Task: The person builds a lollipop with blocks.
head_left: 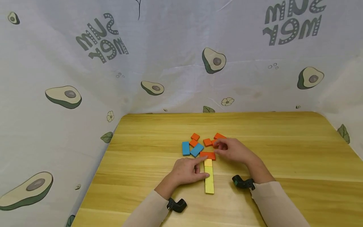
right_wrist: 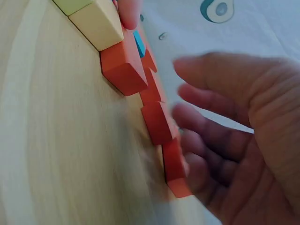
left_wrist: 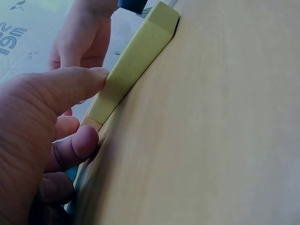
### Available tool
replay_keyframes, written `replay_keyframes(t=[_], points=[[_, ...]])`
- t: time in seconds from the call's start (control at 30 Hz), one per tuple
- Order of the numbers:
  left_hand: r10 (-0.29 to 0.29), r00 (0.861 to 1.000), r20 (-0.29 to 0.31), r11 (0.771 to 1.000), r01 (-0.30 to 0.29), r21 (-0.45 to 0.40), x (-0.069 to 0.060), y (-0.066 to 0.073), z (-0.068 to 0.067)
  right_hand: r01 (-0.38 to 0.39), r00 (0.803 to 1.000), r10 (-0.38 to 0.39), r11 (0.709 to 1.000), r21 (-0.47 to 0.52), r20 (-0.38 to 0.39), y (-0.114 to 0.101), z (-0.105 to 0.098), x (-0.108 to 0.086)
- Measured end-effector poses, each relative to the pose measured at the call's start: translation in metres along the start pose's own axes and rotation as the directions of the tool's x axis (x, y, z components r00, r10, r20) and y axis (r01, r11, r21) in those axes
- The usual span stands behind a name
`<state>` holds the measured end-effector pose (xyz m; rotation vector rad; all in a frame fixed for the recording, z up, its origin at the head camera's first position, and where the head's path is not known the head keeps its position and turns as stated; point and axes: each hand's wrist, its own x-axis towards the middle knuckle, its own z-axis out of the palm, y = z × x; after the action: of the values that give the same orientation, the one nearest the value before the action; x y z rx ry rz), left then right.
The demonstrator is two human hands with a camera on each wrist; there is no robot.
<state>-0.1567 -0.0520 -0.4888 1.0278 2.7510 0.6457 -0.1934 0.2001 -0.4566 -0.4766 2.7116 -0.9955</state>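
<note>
On the table, a long yellow-green block (head_left: 209,180), a small pale yellow block (head_left: 208,162) and a red-orange rectangular block (head_left: 210,155) form a T, the red one across the top. My left hand (head_left: 185,170) touches this T from the left: the thumb rests against the long block, and the extended index finger is on the red block. My right hand (head_left: 233,151) hovers at the upper right, fingers loosely bent with nothing between them. Beneath and beside its fingers lie small red square blocks (right_wrist: 157,123) and another red rectangular block (head_left: 219,136).
Two blue rectangular blocks (head_left: 185,148) lie left of the T's top, with small red squares (head_left: 195,136) behind them. The wooden table (head_left: 141,176) ends at a hanging cloth (head_left: 181,69) printed with avocados. Each wrist wears a black camera.
</note>
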Motion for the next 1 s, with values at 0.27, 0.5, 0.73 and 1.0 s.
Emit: replay_keyframes(t=[0.27, 0.5, 0.73, 1.0], points=[[-0.002, 1.0, 0.015, 1.0, 0.002, -0.006, 0.001, -0.002, -0.004, 0.059, 0.995, -0.076, 0.973, -0.223, -0.067, -0.002, -0.003, 0.026], [-0.001, 1.0, 0.026, 1.0, 0.001, -0.013, 0.001, -0.002, -0.006, 0.063, 0.998, -0.068, 0.965, -0.255, -0.012, -0.002, -0.002, 0.037], [0.002, 1.0, 0.02, 1.0, -0.002, -0.012, 0.002, 0.001, -0.007, 0.067, 0.997, -0.075, 0.967, -0.245, -0.024, -0.003, 0.0, 0.035], [-0.015, 1.0, 0.026, 1.0, 0.016, -0.017, 0.002, 0.002, -0.007, 0.077, 0.996, -0.085, 0.972, -0.223, -0.027, -0.004, -0.005, 0.027]])
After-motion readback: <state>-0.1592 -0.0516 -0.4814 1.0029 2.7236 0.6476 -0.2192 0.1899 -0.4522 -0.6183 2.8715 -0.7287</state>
